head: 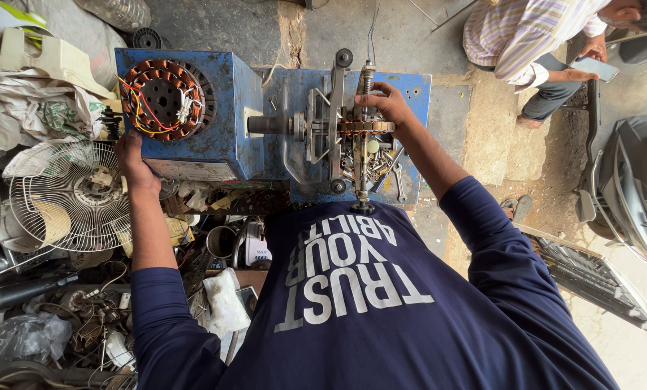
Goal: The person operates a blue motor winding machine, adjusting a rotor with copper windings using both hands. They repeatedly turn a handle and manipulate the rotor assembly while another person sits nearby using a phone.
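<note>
A blue metal winding machine (pixel 222 115) stands in front of me. My left hand (pixel 132 160) rests on its left edge, just below a round motor stator (pixel 163 97) with copper coils and red and yellow wires lying on top. My right hand (pixel 386 105) grips a small copper-wound former (pixel 359 127) clamped in the upright metal frame (pixel 335 115) on the machine's shaft. Loose bolts and small metal parts lie in the blue tray (pixel 410 94) below that frame.
A white wire fan guard (pixel 70 195) and a heap of scrap parts, wires and rags lie at the left. Another person (pixel 533 43) in a striped shirt crouches at the top right holding a phone. A dark scooter (pixel 637 180) stands at the right.
</note>
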